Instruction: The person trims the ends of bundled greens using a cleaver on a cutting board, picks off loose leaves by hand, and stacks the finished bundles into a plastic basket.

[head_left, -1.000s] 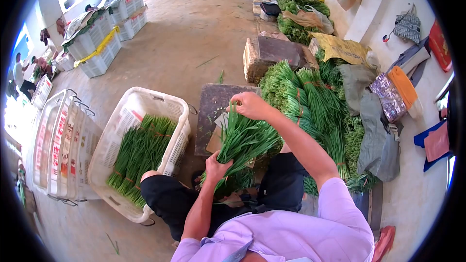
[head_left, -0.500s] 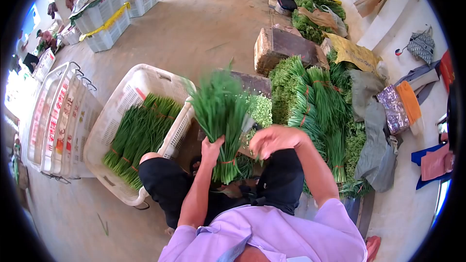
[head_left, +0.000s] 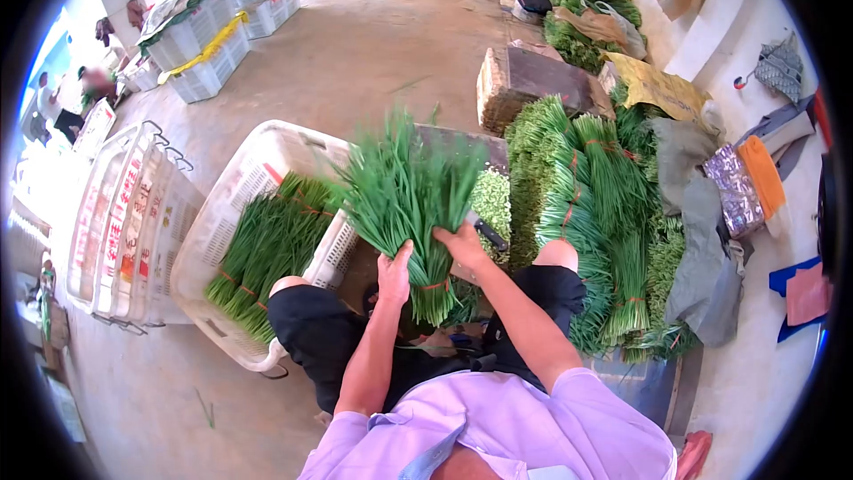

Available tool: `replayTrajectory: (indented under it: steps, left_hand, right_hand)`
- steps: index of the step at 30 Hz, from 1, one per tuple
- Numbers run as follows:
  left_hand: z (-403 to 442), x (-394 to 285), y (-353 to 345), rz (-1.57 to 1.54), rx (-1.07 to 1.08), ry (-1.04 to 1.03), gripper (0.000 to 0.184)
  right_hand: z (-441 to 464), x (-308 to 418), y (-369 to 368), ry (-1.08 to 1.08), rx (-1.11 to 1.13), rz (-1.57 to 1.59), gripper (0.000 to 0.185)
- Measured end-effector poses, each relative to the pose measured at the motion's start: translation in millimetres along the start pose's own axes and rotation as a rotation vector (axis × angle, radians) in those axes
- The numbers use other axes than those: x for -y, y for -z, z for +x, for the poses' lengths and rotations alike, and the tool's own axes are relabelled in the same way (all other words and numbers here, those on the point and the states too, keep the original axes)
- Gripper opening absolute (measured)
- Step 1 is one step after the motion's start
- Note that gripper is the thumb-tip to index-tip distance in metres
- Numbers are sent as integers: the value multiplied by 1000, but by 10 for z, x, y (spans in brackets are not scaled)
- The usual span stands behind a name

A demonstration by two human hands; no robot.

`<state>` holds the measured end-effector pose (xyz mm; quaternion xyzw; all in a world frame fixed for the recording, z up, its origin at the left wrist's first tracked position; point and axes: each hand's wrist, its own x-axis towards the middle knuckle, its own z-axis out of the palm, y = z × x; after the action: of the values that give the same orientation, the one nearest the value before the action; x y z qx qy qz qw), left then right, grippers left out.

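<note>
Between my knees stands an upright bunch of chives (head_left: pixel 413 196), tied with a red band near its lower end. My left hand (head_left: pixel 394 274) is wrapped around the left side of the stalks, above the band. On the right side, my right hand (head_left: pixel 458 246) grips the same bunch a little higher, its thumb and fingers against the leaves. The leafy tops fan out and are slightly blurred. Just right of that hand, a knife's dark handle (head_left: pixel 490 234) shows over a heap of pale cut stalk ends (head_left: pixel 491 200).
To my left, a white plastic basket (head_left: pixel 191 258) holds tied green bunches (head_left: pixel 267 258). Stacked white crates (head_left: pixel 124 222) stand beyond it. At right lie piled bunches (head_left: pixel 613 187) and a grey sack (head_left: pixel 702 258). A block-like box (head_left: pixel 542 89) is ahead; people (head_left: pixel 58 107) are far left.
My right hand, raised and apart from the bunch before, has come left onto it and now grips it. The left hand keeps its hold. The view has shifted slightly.
</note>
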<state>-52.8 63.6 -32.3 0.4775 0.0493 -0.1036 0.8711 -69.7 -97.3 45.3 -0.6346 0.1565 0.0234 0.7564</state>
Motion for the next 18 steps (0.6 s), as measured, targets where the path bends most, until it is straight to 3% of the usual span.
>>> replayTrajectory:
  steps: [1, 9, 11, 12, 14, 15, 18]
  left_hand:
    - [10, -18, 7, -1, -10, -6, 31]
    - [7, -36, -67, -226, -47, 85, 36]
    - [28, -20, -63, -241, -33, 98, 36]
    - [54, -36, -47, -291, -33, 107, 37]
    - [111, -80, 2, -368, -11, 142, 39]
    - [138, -93, 49, -440, 27, 191, 40]
    - [147, -189, 47, -486, 78, 246, 46]
  right_hand:
    - [-52, 75, -40, -31, -51, 138, 38]
    - [293, -388, 229, 17, 9, 39, 41]
    - [239, -338, 233, 48, 106, 58, 63]
    - [171, -273, 224, 46, 107, 55, 63]
    - [17, -151, 243, 36, 257, 180, 90]
    - [35, -175, 310, 15, 322, 72, 106]
    - [38, -368, 332, -79, 471, -149, 104]
